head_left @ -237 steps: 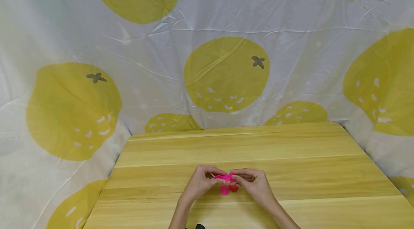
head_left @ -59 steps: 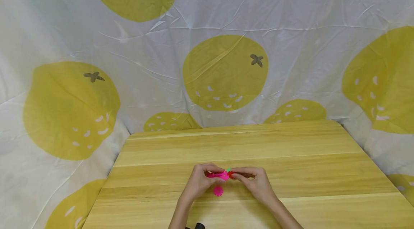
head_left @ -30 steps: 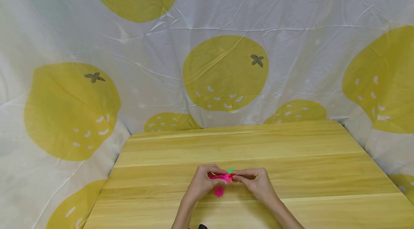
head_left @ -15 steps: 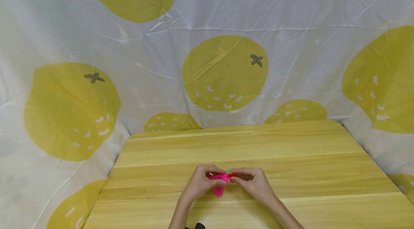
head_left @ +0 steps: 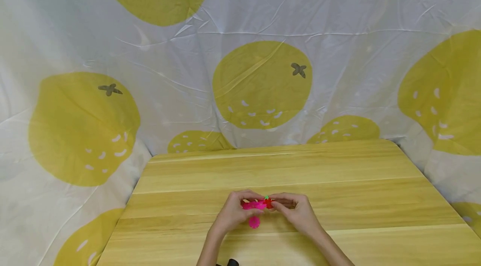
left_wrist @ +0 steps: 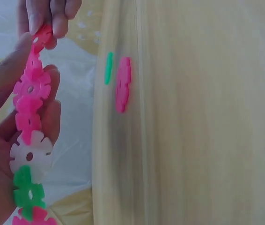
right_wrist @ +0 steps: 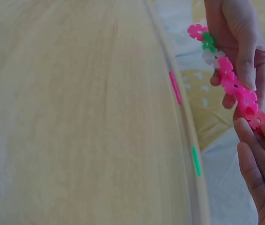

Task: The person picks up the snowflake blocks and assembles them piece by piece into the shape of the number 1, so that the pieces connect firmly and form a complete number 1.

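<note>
My left hand [head_left: 234, 209] holds a chain of interlocking snowflake discs [left_wrist: 31, 89], its fingers curled behind and its thumb along the side. Pink, white and green discs run along it, slotted edge to edge. At the chain's end is a red snowflake disc [left_wrist: 42, 38], pinched between the thumb and fingers of my right hand [head_left: 297, 207]. In the right wrist view the red disc's edge meets the last pink disc [right_wrist: 247, 101]. On the table below lie a loose pink disc [head_left: 254, 222] and a loose green disc [right_wrist: 196, 161].
Both hands are over the wooden table [head_left: 338, 174], close to its near edge. A pale cloth with yellow fruit prints [head_left: 263, 86] hangs behind and at the sides. Part of a black object [head_left: 232, 262] shows at the bottom of the head view.
About eight seconds ago the red disc lay on the table beside the loose pink one; now it is in my right hand at the chain's end. Over the last second it has turned slightly.
</note>
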